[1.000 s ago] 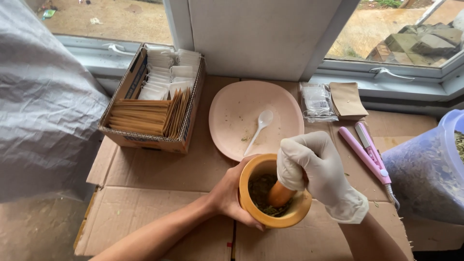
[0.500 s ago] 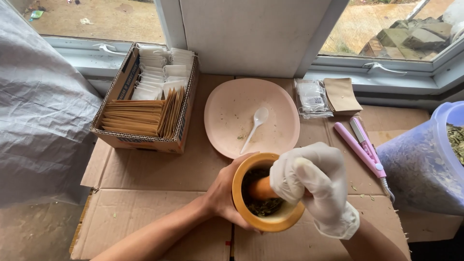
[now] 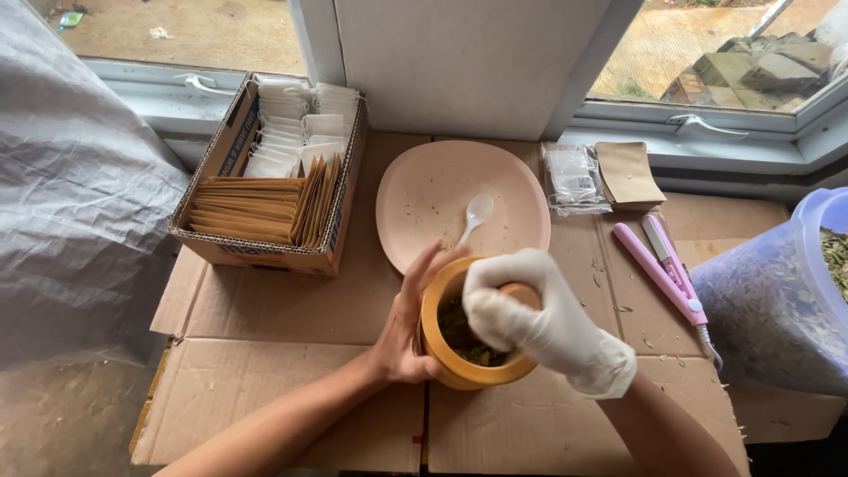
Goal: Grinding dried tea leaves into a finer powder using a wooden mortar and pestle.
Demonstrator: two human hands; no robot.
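Observation:
A yellow-orange mortar stands on flattened cardboard and holds crushed green-brown herb. My bare left hand wraps around the mortar's left wall. My right hand, in a white glove, grips a wooden pestle that points down into the bowl; only the pestle's top shows past the glove. Just behind the mortar lies a pale pink plate with a small white spoon on it.
A cardboard box of brown envelopes and white sachets sits at the left. Clear sachets and a brown envelope lie by the window sill. A pink heat sealer and a translucent tub of dried leaves are at the right.
My gloved right hand has swung the pestle around inside the mortar, from upright to tilted across the bowl. The left hand stays on the mortar's side.

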